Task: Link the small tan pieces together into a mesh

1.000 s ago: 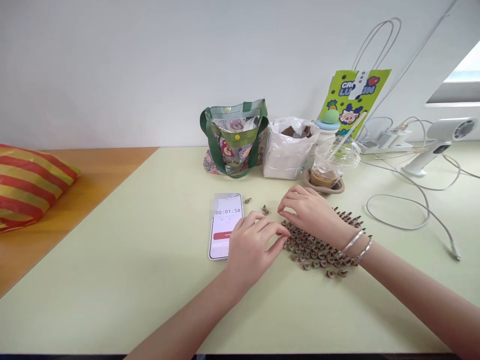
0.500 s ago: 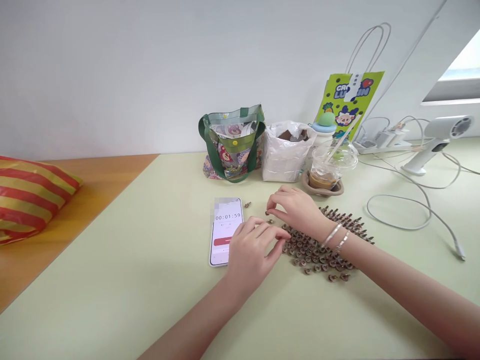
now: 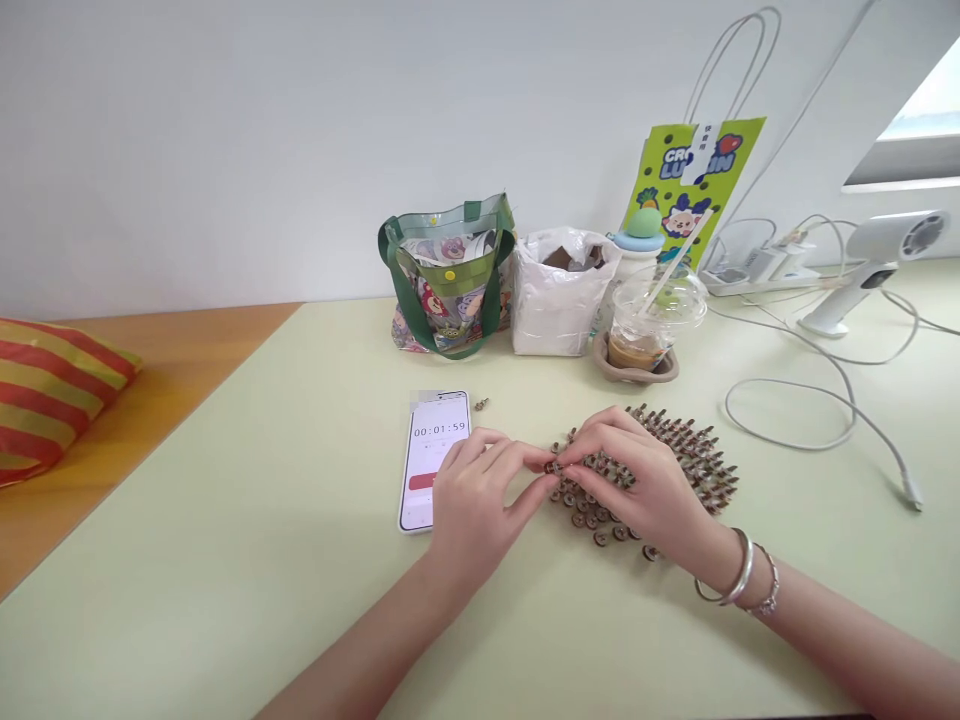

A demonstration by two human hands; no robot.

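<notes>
**A fine pinch beside the heap of studs (image 3: 694, 455)**

The left hand (image 3: 472, 510) and the right hand (image 3: 637, 485) are coming together just in front of the heap, both working on one small stud (image 3: 553, 467). The left fingers (image 3: 517, 458) are curled nearly closed and the right fingers (image 3: 592, 440) are bending down to meet them. Their tips are pinching that stud between them, though they hide most of it. A two-handed grip seems to suit a piece this small, which would probably be hard to steady with one hand.

The heap is lying on the pale green counter (image 3: 247, 560), right under the hands, which keeps the pieces within easy reach. Ridged studs are standing in close rows on the far side, while round heads are spreading toward the near side. One loose stud (image 3: 481, 404) is lying apart, just beyond the phone (image 3: 433, 460). The phone is lying face up beside the left hand, showing a timer at 00:01:59, placed where a downward glance can read it. Two bracelets (image 3: 739, 570) are circling the right wrist. A clear cup (image 3: 637, 340), a white paper bag (image 3: 559, 300) and a green tote bag (image 3: 446, 300) are standing at the back of the counter, away from the hands.
</notes>
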